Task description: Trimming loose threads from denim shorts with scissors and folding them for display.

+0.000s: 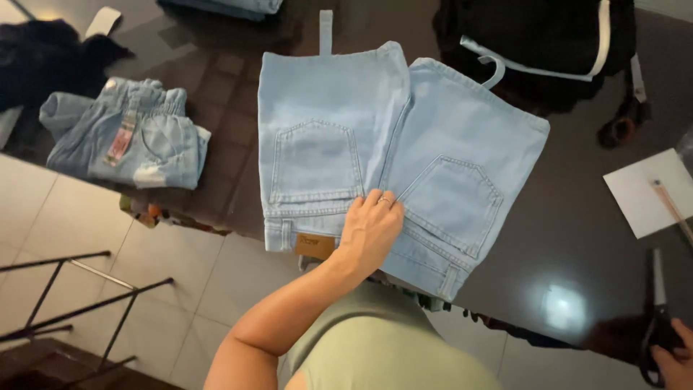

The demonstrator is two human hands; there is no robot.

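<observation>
hands: two, left [369, 230], right [675, 361] | light denim shorts: two, spread [390, 159], folded [130, 137] | scissors [657, 318]: one | white paper sheet [642, 191]: one | pencil [671, 209]: one | dark bag [541, 36]: one

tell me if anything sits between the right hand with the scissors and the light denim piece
Nothing visible does. Only bare dark table lies between the right hand, gripping the scissors, and the denim. The left hand presses on the denim's middle.

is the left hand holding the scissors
No, the left hand lies flat on the light blue denim shorts; the black scissors are by the right hand.
</observation>
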